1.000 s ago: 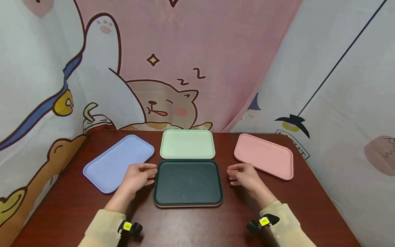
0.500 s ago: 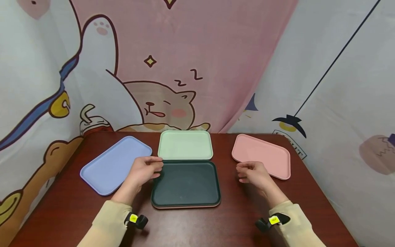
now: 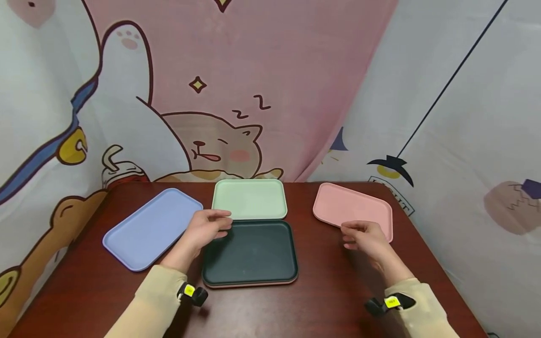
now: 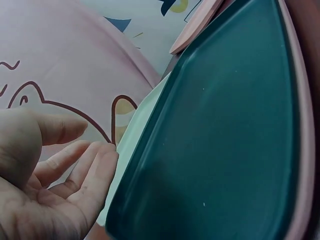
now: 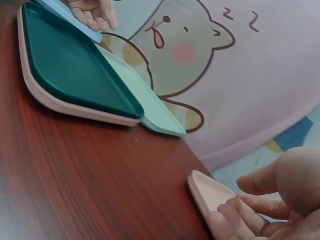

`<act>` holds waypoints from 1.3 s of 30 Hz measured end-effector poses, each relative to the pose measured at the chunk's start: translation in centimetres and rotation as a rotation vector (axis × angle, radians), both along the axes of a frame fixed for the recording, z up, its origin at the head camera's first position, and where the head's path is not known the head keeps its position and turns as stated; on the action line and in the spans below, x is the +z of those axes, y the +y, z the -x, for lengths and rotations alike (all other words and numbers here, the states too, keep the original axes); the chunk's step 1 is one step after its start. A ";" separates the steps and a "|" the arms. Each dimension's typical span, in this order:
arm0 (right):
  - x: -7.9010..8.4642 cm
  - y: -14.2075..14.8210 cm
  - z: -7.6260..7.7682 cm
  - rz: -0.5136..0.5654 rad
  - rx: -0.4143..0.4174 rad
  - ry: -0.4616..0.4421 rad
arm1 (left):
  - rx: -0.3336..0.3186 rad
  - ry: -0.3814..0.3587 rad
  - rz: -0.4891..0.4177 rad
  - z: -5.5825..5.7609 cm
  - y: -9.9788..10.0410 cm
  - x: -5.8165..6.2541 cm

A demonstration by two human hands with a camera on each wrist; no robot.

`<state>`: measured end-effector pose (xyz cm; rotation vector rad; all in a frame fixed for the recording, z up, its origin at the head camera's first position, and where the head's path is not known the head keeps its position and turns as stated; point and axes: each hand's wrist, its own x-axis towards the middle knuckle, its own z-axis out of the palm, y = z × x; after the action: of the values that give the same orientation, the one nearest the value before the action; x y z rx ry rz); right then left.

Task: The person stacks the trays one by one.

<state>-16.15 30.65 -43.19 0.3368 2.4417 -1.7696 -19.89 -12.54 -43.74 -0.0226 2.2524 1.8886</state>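
Note:
My left hand hovers by the far left corner of the dark green tray, its fingertips overlapping that corner and the front edge of the mint green tray in the head view. Nothing is in its loosely bent fingers. Beneath the dark green tray shows the rim of a pale pink tray. On the right side, my right hand is at the near edge of a pink tray, thumb apart from the fingers and holding nothing. It hides part of that tray's front edge.
A blue tray lies slanted at the left, partly behind my left hand. All the trays rest on a dark red-brown wooden table. A curtain with cartoon animals hangs right behind the table's back edge.
My left hand has moved right and away from me, from beside the dark green tray to its far left corner. My right hand has moved right to the pink tray. The view has turned slightly right.

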 end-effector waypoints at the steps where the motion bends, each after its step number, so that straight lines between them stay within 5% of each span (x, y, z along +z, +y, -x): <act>1: 0.1 0.4 -0.1 -0.006 -0.003 0.001 | -0.010 0.003 -0.002 0.2 0.1 -0.1; 27: -0.6 8.5 -0.8 -0.039 -0.156 -0.024 | -0.187 -0.003 0.011 5.1 8.9 1.0; 39: -1.2 11.8 -1.0 -0.033 -0.210 -0.068 | -0.330 -0.052 0.037 6.7 14.0 0.8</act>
<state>-15.13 42.45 -44.37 0.6681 2.4688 -1.7633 -26.58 1.48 -42.98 0.2738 2.1033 1.6549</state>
